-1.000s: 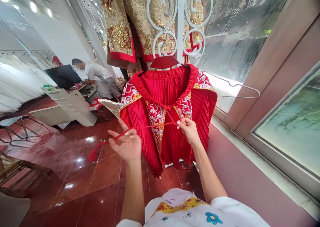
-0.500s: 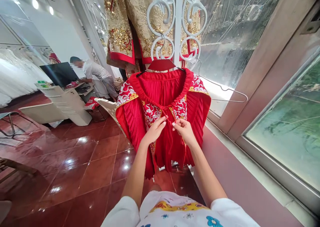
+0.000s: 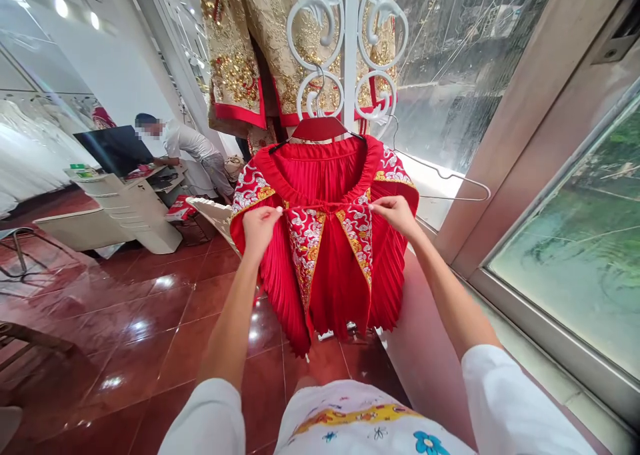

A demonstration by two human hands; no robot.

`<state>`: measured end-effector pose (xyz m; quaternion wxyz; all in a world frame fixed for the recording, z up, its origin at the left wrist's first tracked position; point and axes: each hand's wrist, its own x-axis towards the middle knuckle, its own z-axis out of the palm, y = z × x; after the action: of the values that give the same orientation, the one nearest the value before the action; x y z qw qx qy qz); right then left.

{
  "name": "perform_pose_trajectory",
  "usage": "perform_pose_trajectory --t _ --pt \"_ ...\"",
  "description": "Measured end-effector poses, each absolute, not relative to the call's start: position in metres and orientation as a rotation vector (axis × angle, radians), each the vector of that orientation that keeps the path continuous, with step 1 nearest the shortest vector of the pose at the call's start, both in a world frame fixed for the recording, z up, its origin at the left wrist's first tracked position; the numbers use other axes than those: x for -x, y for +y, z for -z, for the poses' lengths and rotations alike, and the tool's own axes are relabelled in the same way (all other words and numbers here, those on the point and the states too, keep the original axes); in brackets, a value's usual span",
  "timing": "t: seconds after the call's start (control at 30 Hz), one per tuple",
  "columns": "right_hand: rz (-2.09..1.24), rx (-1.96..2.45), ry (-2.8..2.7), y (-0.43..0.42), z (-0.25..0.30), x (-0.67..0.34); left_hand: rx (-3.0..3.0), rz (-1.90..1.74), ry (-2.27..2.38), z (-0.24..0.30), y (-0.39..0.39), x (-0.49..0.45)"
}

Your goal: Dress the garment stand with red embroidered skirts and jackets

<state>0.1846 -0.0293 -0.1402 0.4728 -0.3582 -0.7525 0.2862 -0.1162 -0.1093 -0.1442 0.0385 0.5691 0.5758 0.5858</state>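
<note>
A red pleated garment (image 3: 341, 275) with embroidered silver and gold panels hangs in front of me on a red-topped hanger (image 3: 319, 129). At its neckline, a thin red tie string (image 3: 329, 207) runs stretched sideways, crossing at the middle. My left hand (image 3: 260, 233) pinches one end of the string beside the left panel. On the other side, my right hand (image 3: 396, 215) pinches the opposite end near the right panel. Both hands are closed, fingertips together, in front of the cloth.
Behind the garment stands a white scrollwork rack (image 3: 351, 55) with a gold beaded garment (image 3: 235, 61). A bare wire hanger (image 3: 450, 181) juts right, near the window frame (image 3: 505, 121). At left, a person (image 3: 193, 145) in white leans over a desk (image 3: 145, 205).
My hands have moved from the centre of the neckline outward to both sides. The string ends that hung down between them are now pulled taut sideways.
</note>
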Motion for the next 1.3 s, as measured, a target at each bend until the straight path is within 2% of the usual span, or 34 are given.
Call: perform_pose_trajectory --t 0.1,0.2,0.33,0.43,0.53,0.6,0.73,0.93,1.1,1.3 --pt "-0.51 0.983 -1.875 -0.014 0.136 -0.188 -1.767 -1.804 1.89 0.141 -0.103 0.134" --pt "-0.339 1.078 -1.947 -0.015 0.14 -0.176 -1.847 -1.587 2.008 0.143 -0.104 0.124" --pt "-0.244 1.122 -1.909 -0.021 0.142 -0.152 -2.036 -1.498 2.345 0.143 -0.105 0.089" --pt "-0.171 1.125 -1.885 -0.022 0.139 -0.132 -2.261 -1.343 2.413 0.144 -0.094 0.06" --pt "-0.106 1.218 -1.93 -0.021 0.137 -0.111 -2.288 -1.114 2.478 0.149 -0.076 0.041" --pt "-0.096 1.279 -1.931 -0.021 0.137 -0.102 -2.287 -1.084 2.487 0.151 -0.068 0.035" --pt "-0.258 1.202 -1.861 -0.018 0.136 -0.099 -2.18 -1.278 2.253 0.148 -0.062 0.038" --pt "-1.043 1.064 -1.468 -0.02 0.122 -0.093 -1.733 -1.555 1.759 0.134 -0.059 0.043" --pt "-0.951 0.979 -1.504 -0.021 0.111 -0.094 -1.774 -1.792 1.707 0.117 -0.062 0.051" --pt "-0.893 0.861 -1.546 -0.009 0.089 -0.147 -1.823 -2.011 1.541 0.092 -0.065 0.08"
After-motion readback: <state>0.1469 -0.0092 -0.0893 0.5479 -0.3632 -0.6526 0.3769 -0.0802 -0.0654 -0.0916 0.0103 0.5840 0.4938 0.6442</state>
